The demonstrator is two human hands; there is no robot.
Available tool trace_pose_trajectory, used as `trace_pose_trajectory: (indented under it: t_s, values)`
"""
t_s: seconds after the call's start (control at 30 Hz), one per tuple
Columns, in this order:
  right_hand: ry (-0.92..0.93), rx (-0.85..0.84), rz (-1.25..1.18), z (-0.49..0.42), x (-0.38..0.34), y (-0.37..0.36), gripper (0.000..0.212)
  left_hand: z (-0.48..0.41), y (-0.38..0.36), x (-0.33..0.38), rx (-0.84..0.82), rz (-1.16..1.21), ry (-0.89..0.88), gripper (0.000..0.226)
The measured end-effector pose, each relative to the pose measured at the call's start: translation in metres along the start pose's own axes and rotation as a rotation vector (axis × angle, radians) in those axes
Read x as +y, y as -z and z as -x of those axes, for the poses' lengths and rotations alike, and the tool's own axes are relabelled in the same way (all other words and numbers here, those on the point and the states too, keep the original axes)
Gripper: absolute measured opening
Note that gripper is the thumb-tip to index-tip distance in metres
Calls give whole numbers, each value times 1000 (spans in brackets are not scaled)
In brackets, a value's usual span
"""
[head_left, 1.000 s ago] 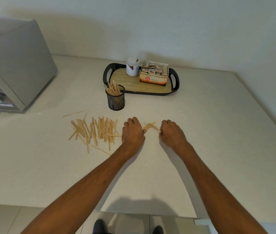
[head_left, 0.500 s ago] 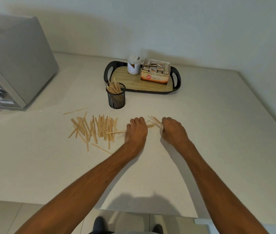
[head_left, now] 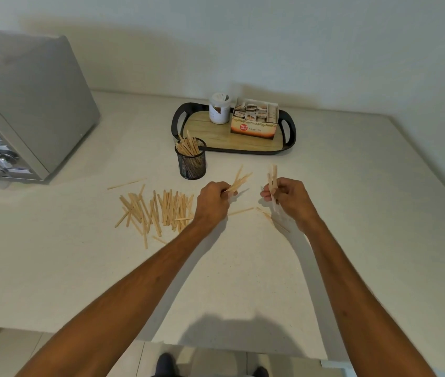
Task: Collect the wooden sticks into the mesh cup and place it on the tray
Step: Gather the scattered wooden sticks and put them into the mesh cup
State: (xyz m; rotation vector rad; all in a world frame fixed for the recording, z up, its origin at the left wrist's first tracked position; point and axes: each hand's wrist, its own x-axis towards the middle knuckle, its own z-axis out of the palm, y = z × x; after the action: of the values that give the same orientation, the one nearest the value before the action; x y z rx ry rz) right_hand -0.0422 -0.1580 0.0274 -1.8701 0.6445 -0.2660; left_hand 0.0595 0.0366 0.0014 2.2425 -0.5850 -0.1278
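Note:
A black mesh cup (head_left: 192, 161) stands on the counter just in front of the tray's left end, with several wooden sticks upright in it. My left hand (head_left: 212, 201) is raised above the counter and shut on a small bundle of sticks (head_left: 239, 180) that fans up to the right. My right hand (head_left: 289, 198) is also lifted, shut on another bundle of sticks (head_left: 272, 180) held nearly upright. A loose pile of wooden sticks (head_left: 156, 209) lies on the counter left of my left hand. A few stray sticks (head_left: 243, 211) lie between and under my hands.
The black-rimmed tray with a wooden floor (head_left: 215, 131) sits at the back, carrying a white jar (head_left: 219, 108) and a box of sachets (head_left: 255, 119). A grey appliance (head_left: 25, 110) fills the left side. One stick (head_left: 126, 183) lies apart behind the pile.
Both hands have risen off the counter, each with a bundle of sticks gripped in it, and have moved apart. A few sticks stayed on the counter where the hands were.

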Motion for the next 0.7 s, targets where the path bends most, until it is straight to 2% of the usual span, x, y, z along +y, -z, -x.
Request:
trace_pose_trajectory:
  t_s: [0.13, 0.2, 0.43, 0.7]
  values:
    - [4, -17, -74, -4, -12, 1, 22, -4, 7, 4, 61, 324, 35, 24]
    - [23, -24, -90, -7, -17, 0, 21, -6, 12, 6, 94, 409, 18, 24]
    - [92, -31, -22, -14, -26, -15, 24, -11, 30, 1, 177, 385, -54, 30]
    - [211, -79, -164, -29, -58, -45, 25, -22, 55, -6, 355, 340, -95, 32]
